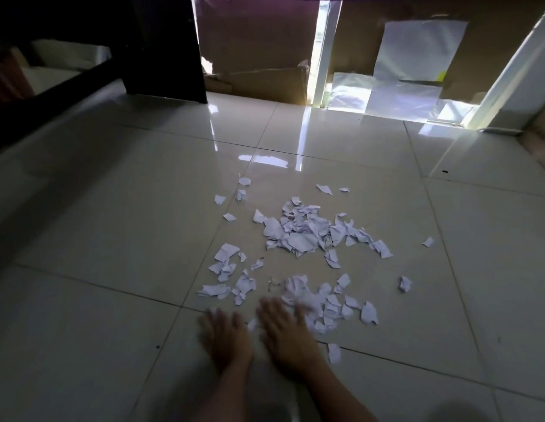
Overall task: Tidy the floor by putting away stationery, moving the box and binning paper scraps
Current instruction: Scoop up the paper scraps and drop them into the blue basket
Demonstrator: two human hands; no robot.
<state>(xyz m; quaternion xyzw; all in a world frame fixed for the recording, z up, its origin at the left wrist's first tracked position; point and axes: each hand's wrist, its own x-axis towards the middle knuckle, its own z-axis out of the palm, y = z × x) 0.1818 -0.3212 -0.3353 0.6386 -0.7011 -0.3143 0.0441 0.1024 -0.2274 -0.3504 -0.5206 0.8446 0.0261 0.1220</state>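
Our left hand [225,338] and right hand [285,328] lie flat at the floor [113,214], fingers [269,310] straight, slightly spread. Paper scraps [301,237] lie just beyond our fingertips.

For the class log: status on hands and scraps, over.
Left hand, right hand open. Torn white paper scraps strewn on tiled floor. Dark furniture beyond, not blocking.

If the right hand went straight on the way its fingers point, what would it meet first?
The right hand would meet the nearest cluster of paper scraps just past its fingertips; blur hides whether it already touches them. The larger pile lies beyond.
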